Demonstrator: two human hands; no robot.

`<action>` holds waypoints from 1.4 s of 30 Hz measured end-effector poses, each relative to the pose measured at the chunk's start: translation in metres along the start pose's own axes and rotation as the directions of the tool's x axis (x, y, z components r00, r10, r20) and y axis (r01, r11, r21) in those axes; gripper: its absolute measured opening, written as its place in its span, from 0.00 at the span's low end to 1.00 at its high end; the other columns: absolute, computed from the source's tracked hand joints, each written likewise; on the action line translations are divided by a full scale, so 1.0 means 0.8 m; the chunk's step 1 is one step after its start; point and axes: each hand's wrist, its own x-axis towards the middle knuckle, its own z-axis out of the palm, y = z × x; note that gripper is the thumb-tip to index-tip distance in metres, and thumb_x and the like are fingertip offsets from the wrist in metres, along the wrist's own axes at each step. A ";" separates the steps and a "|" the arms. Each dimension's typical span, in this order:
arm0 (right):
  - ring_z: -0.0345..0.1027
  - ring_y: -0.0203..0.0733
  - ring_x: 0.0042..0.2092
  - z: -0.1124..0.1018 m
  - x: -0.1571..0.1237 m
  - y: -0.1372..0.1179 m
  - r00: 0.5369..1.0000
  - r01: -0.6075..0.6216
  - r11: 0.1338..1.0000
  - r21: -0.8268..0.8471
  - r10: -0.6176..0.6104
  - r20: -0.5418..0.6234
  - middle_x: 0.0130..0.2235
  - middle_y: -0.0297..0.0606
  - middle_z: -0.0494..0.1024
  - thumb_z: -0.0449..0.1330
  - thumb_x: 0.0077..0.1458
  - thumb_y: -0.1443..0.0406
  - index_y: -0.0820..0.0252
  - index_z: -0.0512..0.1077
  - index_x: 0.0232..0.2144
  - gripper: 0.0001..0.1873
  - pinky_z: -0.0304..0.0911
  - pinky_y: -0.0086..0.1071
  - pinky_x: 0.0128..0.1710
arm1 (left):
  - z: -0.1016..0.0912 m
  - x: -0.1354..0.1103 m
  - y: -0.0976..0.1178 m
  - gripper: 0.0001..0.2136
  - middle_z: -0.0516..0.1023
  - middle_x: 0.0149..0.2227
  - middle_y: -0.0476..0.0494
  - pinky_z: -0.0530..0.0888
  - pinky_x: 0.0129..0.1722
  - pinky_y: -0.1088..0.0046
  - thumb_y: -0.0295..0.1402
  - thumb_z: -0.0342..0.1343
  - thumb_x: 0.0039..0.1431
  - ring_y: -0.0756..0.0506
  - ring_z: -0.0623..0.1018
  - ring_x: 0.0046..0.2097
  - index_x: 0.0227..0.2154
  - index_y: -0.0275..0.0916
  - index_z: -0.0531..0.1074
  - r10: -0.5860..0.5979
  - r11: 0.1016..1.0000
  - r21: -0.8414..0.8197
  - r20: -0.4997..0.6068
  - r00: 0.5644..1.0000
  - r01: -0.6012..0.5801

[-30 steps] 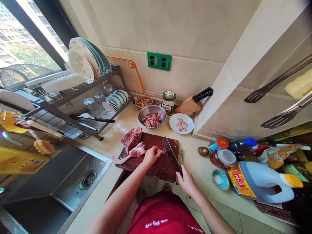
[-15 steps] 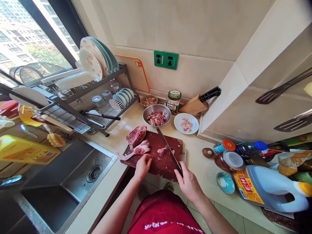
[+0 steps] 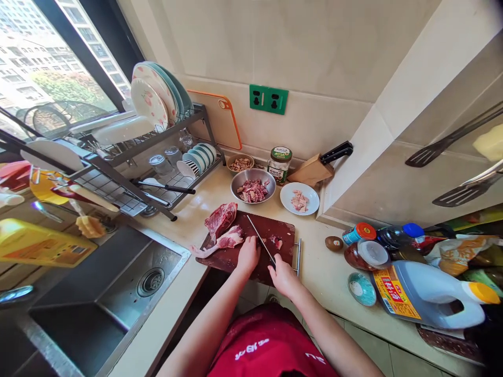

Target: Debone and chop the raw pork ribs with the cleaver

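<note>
My right hand (image 3: 283,275) is closed round the handle of a kitchen knife (image 3: 259,235), whose blade slants up and left over the dark red cutting board (image 3: 231,256). Just left of the blade, my left hand (image 3: 249,255) has its fingers curled down on a small piece of meat, which they mostly hide. Right of the blade lie small meat scraps (image 3: 277,242). On the board's left side rest a bone-in piece of meat (image 3: 230,238) with a long pale end and a larger red slab of meat (image 3: 220,220).
Behind the board stand a steel bowl of cut meat (image 3: 253,178), a white plate with pale pieces (image 3: 301,208), a lidded jar (image 3: 280,165) and a knife block (image 3: 312,170). A sink (image 3: 149,283) and dish rack (image 3: 157,152) are left; bottles and a large jug (image 3: 428,293) are right.
My left hand has moved right, onto the small piece of meat beside the blade. The knife in my right hand has shifted left and lower, its blade now next to my left fingers.
</note>
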 end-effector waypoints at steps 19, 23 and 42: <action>0.56 0.30 0.13 -0.008 -0.055 0.057 0.994 -0.076 0.869 0.489 0.027 0.107 0.18 0.22 0.61 0.44 0.57 0.54 0.56 0.59 0.39 0.14 0.51 0.23 0.12 | -0.017 0.006 -0.001 0.13 0.70 0.39 0.42 0.66 0.43 0.73 0.25 0.45 0.53 0.47 0.71 0.42 0.42 0.37 0.64 0.017 0.999 0.036 0.089 0.996 -0.020; 0.49 0.25 0.12 -0.004 -0.102 0.106 0.981 -0.175 0.581 0.795 0.169 0.093 0.18 0.19 0.57 0.48 0.51 0.47 0.55 0.57 0.32 0.19 0.52 0.21 0.10 | -0.014 0.031 0.031 0.23 0.66 0.46 0.42 0.67 0.43 0.71 0.27 0.48 0.52 0.46 0.72 0.42 0.53 0.45 0.58 0.136 0.989 0.016 0.237 0.962 -0.144; 0.47 0.23 0.12 -0.041 -0.029 0.045 0.986 -0.084 0.472 0.878 -0.088 0.141 0.19 0.19 0.59 0.52 0.49 0.46 0.55 0.56 0.33 0.20 0.53 0.20 0.10 | -0.059 0.133 0.026 0.08 0.71 0.31 0.47 0.69 0.38 0.72 0.27 0.50 0.50 0.50 0.71 0.33 0.35 0.37 0.66 -0.106 0.910 -0.415 -0.211 0.972 0.010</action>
